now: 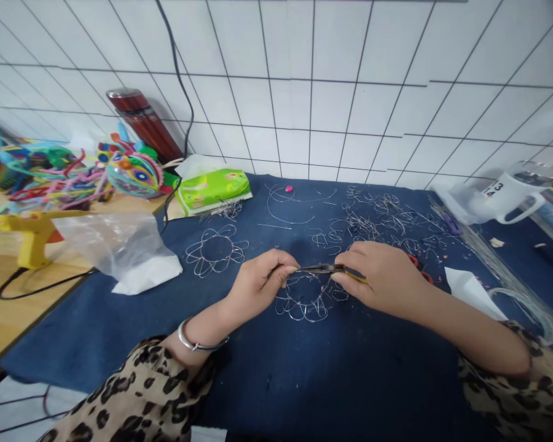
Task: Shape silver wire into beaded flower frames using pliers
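Observation:
My right hand (384, 276) is closed round a pair of pliers (322, 268) with yellow handles, jaws pointing left. My left hand (260, 282) pinches thin silver wire at the jaw tips. Just below both hands a wire flower shape (304, 304) lies flat on the dark blue cloth (304, 380). A second finished wire flower (216, 250) lies to the upper left of my left hand. A silver bangle sits on my left wrist.
Loose wire scraps (378, 218) are scattered across the cloth behind my hands. A green tissue pack (214, 189), a clear plastic bag (120, 245) and a yellow glue gun (34, 236) lie at the left. A white mug (511, 196) stands at the right, and a white tiled wall is behind.

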`<action>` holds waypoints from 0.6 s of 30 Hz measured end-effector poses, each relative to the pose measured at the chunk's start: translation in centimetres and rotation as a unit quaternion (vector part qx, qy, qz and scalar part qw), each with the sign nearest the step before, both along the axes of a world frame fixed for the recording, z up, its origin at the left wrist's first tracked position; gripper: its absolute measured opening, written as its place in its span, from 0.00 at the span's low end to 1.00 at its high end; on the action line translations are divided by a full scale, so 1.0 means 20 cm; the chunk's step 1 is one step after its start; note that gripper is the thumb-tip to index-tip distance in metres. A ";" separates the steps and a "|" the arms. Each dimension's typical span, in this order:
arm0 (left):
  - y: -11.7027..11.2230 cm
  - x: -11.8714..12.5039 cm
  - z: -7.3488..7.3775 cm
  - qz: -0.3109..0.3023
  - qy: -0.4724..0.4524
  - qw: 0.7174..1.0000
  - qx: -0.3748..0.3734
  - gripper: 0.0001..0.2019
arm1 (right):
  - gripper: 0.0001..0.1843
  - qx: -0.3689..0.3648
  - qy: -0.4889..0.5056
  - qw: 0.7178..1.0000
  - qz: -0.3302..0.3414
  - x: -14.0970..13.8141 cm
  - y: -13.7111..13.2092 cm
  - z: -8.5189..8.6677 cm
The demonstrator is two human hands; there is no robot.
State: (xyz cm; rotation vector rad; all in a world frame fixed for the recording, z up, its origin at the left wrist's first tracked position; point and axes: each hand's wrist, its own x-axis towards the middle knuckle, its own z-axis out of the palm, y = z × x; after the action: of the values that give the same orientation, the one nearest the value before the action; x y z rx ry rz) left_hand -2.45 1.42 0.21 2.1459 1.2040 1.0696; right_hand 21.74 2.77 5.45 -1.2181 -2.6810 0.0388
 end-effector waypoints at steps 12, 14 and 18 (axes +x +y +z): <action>0.01 0.00 -0.01 -0.006 -0.052 0.998 -0.039 0.06 | 0.17 0.012 0.010 1.000 -0.005 0.01 0.01 0.01; 0.01 0.00 -0.01 -0.010 -0.053 0.998 -0.031 0.06 | 0.16 0.011 0.011 1.000 -0.004 0.01 0.00 0.01; 0.01 0.00 -0.01 -0.017 -0.052 0.998 -0.018 0.05 | 0.16 0.006 0.012 1.000 0.000 0.00 0.00 0.00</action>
State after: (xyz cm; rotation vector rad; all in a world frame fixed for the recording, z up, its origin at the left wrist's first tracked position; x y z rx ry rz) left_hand -2.42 1.58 -0.05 2.0500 1.1276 1.1208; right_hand 21.72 2.68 5.52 -1.2072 -2.6577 0.0377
